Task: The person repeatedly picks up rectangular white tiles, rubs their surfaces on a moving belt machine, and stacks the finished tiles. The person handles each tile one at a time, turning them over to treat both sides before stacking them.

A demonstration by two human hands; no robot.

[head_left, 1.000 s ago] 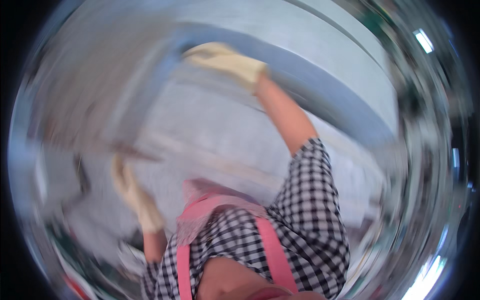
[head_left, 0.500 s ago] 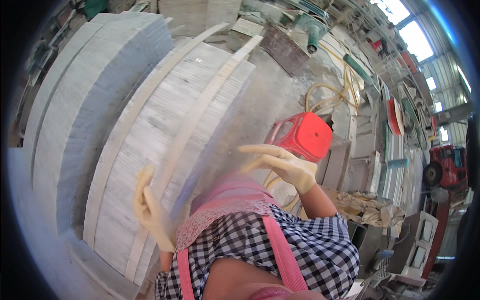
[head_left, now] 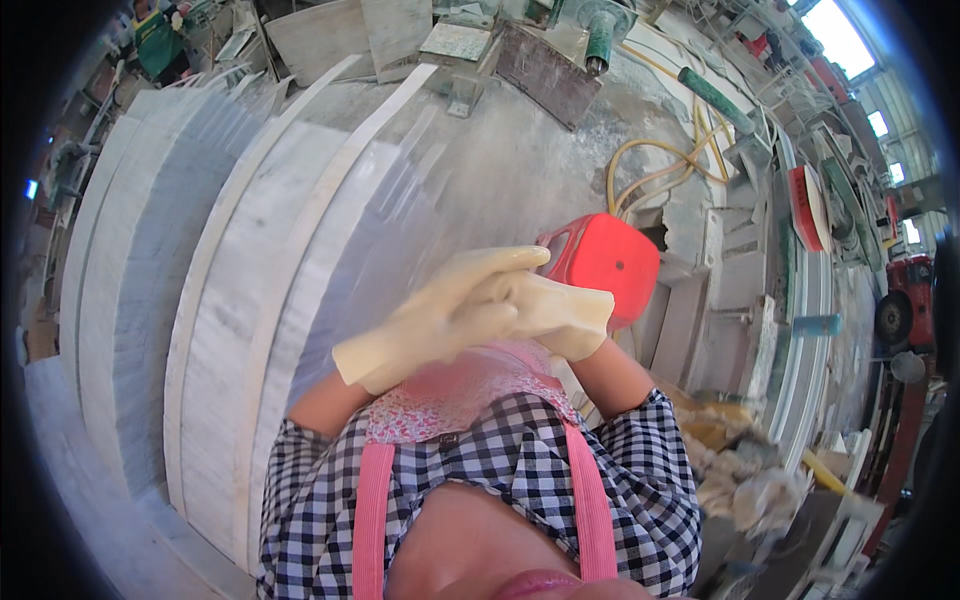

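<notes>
Both of my hands wear cream rubber gloves and meet in front of my pink apron (head_left: 440,390). My left hand (head_left: 430,315) reaches across to the right, its fingers stretched out over my right hand. Beneath and against it lies my right hand (head_left: 565,312), whose fingers are largely covered by the left glove. No tool or slab shows in either hand. To the left stands a stack of pale marble slabs (head_left: 235,270) with two light strips across it. A red plastic stool (head_left: 622,262) is just beyond my right hand.
Another slab stack (head_left: 130,270) stands farther left. Yellow hose (head_left: 650,147) loops on the floor beyond the stool. A brown block (head_left: 550,75) lies ahead, a red vehicle (head_left: 905,305) stands far right, and a person in a green apron (head_left: 158,45) is at the far left.
My hands have come together from apart; the left moved right from over the slabs onto the right hand. My view has shifted slightly, bringing the person at far left more into sight.
</notes>
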